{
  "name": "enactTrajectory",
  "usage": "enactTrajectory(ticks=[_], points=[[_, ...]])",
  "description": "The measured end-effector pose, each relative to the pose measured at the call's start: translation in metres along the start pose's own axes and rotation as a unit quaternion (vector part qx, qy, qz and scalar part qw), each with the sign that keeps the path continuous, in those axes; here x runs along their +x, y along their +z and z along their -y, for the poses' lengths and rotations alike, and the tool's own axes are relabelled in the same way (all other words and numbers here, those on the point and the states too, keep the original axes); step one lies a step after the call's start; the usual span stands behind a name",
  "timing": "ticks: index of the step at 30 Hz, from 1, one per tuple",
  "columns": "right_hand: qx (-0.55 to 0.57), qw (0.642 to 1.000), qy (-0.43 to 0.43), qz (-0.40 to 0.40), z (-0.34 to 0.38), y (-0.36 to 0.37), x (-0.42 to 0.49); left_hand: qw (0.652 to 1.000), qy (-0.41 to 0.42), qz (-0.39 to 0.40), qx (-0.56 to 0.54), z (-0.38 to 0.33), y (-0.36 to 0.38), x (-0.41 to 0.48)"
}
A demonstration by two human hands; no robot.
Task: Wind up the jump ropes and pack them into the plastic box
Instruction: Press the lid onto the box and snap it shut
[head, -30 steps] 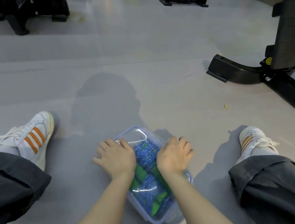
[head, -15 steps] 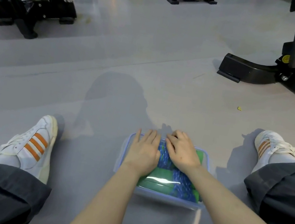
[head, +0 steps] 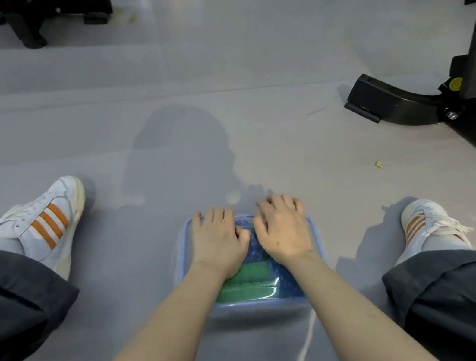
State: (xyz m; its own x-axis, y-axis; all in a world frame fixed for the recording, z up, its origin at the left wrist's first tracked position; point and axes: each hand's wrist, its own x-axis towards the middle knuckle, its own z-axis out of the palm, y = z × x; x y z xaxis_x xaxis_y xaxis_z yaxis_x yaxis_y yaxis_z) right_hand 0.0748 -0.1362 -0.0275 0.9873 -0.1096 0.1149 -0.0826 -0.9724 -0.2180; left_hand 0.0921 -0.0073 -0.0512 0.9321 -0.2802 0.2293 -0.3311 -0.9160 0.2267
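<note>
The lidded box (head: 243, 304), ropes (head: 255, 275) inside, sits squarely on the floor (head: 174, 137) between spread legs, its long axis unclear under the left hand (head: 218, 240) and right hand (head: 281, 232), both flat on the lid, with a machine base (head: 393, 102) well beyond.

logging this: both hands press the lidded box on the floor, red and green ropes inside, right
Not red: the head view shows blue and green jump ropes in the plastic box. The left hand and right hand do press its lid, on the floor.
</note>
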Motion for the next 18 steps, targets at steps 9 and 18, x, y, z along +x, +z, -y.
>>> enactTrajectory(ticks=[9,18], points=[[0.018,0.969,0.244,0.021,-0.007,-0.004,-0.038,0.940,-0.142,0.294,0.102,-0.023,-0.042,-0.029],[0.075,0.991,0.099,0.044,-0.015,-0.004,-0.025,0.971,0.195,0.140,-0.022,-0.038,-0.012,0.015]])
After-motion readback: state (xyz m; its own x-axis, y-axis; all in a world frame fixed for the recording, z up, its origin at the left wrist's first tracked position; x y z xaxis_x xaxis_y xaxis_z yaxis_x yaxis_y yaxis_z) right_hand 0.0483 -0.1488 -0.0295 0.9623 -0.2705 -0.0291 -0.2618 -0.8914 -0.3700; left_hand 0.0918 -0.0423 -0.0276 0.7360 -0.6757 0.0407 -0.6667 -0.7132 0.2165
